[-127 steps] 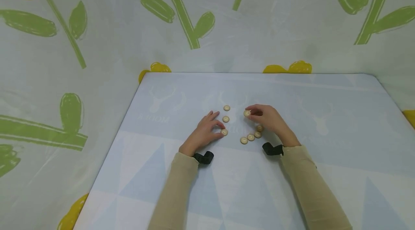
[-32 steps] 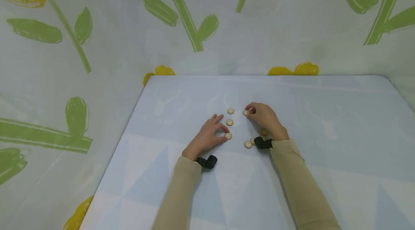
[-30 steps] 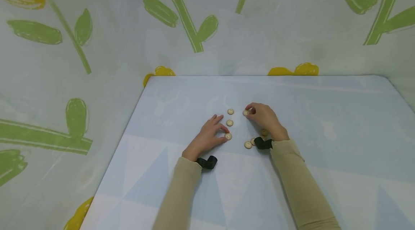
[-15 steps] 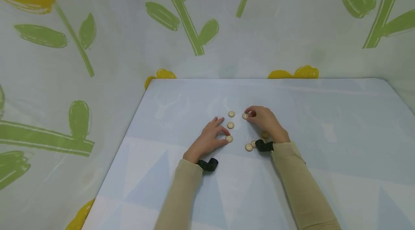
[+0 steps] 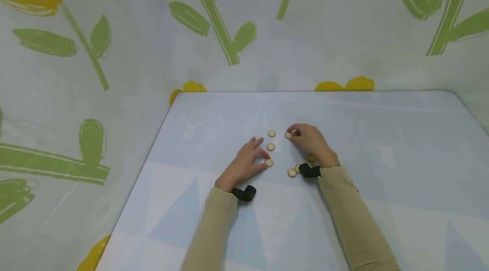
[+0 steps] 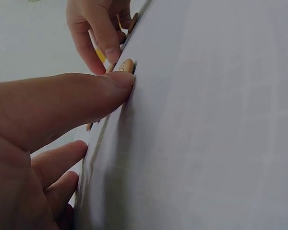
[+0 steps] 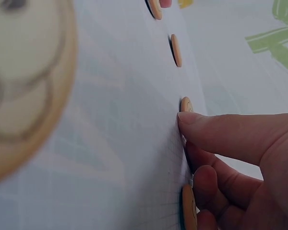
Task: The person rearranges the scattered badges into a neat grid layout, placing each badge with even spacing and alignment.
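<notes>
My left hand (image 5: 244, 162) pinches a small round wooden disc (image 5: 269, 162) on the table between thumb and index finger, its other fingers spread. Across from it, my right hand (image 5: 311, 141) holds another disc (image 5: 288, 135) at its edge with thumb and forefinger. Two loose discs, one nearer (image 5: 270, 147) and one farther (image 5: 271, 134), lie in a column beyond the left fingertips. Below the right wrist are more discs, one fully visible (image 5: 292, 173); the black wrist camera partly covers others. A line drawing marks the large close disc (image 7: 19, 96) in the right wrist view.
The pale blue and white patterned tabletop (image 5: 172, 203) carries everything. Behind it hangs a whitish cloth (image 5: 145, 50) printed with green leaves and yellow flowers. A black camera (image 5: 244, 193) sits on the left wrist.
Since the earliest frame, my right hand has shifted slightly left with its disc, closer to the column, and its wrist camera now covers some lower discs. The left hand keeps its hold.
</notes>
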{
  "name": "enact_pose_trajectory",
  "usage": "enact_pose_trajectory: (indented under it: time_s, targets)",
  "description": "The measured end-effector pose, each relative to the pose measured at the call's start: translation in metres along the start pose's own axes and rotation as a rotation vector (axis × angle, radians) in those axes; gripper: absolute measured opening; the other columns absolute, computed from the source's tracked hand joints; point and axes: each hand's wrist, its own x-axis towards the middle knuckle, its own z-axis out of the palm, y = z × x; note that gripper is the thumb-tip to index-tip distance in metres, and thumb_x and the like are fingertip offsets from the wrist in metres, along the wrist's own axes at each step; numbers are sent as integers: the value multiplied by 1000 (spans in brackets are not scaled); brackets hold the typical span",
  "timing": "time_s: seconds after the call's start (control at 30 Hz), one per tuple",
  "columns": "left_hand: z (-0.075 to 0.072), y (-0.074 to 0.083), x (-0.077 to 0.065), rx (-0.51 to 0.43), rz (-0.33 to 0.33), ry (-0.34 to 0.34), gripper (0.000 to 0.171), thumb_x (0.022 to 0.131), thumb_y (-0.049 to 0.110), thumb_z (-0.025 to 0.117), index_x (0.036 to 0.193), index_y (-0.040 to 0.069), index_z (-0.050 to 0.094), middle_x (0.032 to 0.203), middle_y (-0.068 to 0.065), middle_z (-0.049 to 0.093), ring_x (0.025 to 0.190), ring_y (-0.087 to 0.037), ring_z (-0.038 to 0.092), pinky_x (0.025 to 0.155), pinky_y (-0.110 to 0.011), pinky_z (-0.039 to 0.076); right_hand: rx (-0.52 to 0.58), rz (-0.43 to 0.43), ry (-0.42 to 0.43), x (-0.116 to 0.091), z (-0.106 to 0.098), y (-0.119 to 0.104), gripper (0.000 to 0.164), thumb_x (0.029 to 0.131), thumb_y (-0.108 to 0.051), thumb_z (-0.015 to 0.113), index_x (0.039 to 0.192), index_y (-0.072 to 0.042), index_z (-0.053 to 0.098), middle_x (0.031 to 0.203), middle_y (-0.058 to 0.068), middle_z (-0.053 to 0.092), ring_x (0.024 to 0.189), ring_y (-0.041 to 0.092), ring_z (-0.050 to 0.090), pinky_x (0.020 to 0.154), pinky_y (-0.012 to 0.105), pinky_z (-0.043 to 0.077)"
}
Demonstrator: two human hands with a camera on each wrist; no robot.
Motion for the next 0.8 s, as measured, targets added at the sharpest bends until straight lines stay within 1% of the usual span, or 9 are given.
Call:
enact_pose_trajectory:
  time_s: [0.2, 0.47, 0.8]
  targets:
    - [-1, 0, 0, -1, -5, -2, 15, 81, 27, 65, 95, 22, 62, 145, -3, 23, 135, -21, 4, 106, -43, 8, -4, 7, -3, 0, -2, -4, 24, 84, -19, 61, 108, -11, 61, 91, 7, 59, 81, 22, 51, 72, 36, 41]
    - [-1, 0, 0, 2, -5, -3, 16, 80, 27, 65, 95, 22, 62, 145, -2, 23, 135, -20, 4, 107, -43, 8, 9, 13, 6, -1, -1, -3, 23, 84, -21, 62, 105, -11, 62, 86, 6, 58, 78, 22, 49, 69, 34, 39]
    - [-1, 0, 1, -5, 1, 3, 15, 81, 26, 65, 95, 22, 62, 146, -3, 23, 135, -21, 4, 106, -42, 8, 3, 16, 3, 1, 0, -1, 23, 84, -22, 62, 104, -11, 61, 87, 6, 58, 78, 22, 49, 70, 34, 39]
